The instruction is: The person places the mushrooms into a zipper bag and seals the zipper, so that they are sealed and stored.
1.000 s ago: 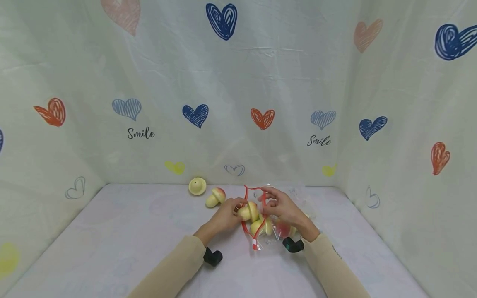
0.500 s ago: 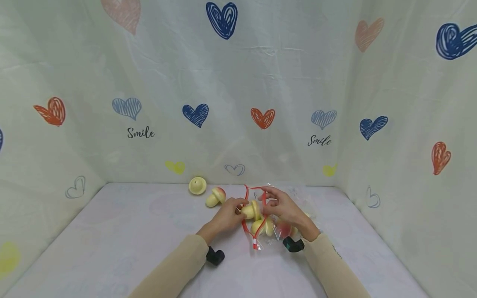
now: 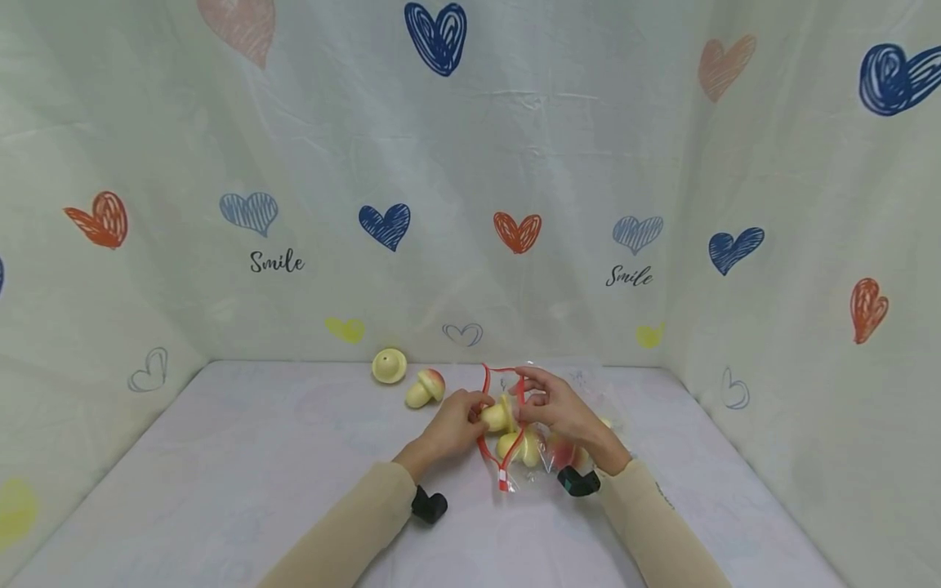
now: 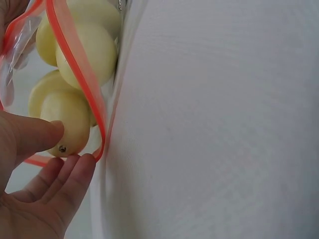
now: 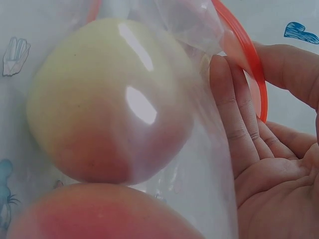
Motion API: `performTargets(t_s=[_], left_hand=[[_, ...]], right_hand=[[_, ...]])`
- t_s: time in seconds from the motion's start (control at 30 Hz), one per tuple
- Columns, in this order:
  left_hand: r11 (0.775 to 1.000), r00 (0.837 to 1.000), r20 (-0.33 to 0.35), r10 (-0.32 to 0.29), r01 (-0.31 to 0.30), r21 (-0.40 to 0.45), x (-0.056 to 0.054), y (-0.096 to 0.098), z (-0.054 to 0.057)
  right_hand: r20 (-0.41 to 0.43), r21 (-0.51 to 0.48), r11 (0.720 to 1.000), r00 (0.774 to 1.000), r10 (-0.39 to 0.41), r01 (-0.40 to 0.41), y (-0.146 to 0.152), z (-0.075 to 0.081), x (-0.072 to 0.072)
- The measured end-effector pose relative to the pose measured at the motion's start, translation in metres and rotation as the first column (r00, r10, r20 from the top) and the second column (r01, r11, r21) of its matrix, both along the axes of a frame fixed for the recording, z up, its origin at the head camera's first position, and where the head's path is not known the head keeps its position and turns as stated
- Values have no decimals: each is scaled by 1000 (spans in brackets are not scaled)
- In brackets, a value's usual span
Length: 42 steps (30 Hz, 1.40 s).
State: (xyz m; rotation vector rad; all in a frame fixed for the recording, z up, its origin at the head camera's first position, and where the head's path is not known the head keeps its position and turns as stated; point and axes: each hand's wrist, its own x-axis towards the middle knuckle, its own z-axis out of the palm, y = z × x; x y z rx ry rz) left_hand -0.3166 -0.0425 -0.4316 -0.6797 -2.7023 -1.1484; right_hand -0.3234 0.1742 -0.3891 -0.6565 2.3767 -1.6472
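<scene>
A clear zip bag with a red-edged mouth [image 3: 483, 447] lies on the table, its opening facing left. My left hand [image 3: 452, 426] pinches the pale stem of a toy mushroom [image 4: 67, 117] between thumb and fingers, with the cap inside the bag's mouth. At the far side of that mouth my right hand [image 3: 557, 411] pinches the red edge between thumb and fingers and holds it apart. Several more toy mushrooms sit inside the bag, among them a yellow one [image 4: 94, 52] near the opening and a yellow-and-red cap [image 5: 109, 99] behind the film.
Two loose toy mushrooms rest at the table's back edge: one [image 3: 389, 367] with its stem toward me, and one [image 3: 425, 389] on its side with a reddish cap. A white cloth wall [image 3: 456, 294] printed with hearts rises right behind the table [image 3: 257, 474].
My left hand has moved slightly right, carrying the mushroom farther into the bag's mouth. The mushroom has turned, so its reddish cap is now less visible. My right hand stays in place.
</scene>
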Motion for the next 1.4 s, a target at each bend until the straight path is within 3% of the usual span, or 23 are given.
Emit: performTargets(t_s=[0.4, 1.03, 1.4], left_hand=[[1000, 1000, -5, 15, -15, 25, -1, 3, 0], [998, 999, 37, 20, -22, 58, 2, 1, 2], [996, 997, 74, 15, -21, 85, 9, -5, 4]], right_hand=[[4, 11, 1000, 1000, -25, 25, 0, 1, 0], [-3, -11, 1000, 1000, 4, -4, 0, 2, 0], [23, -5, 1000, 1000, -14, 15, 0, 1, 1]])
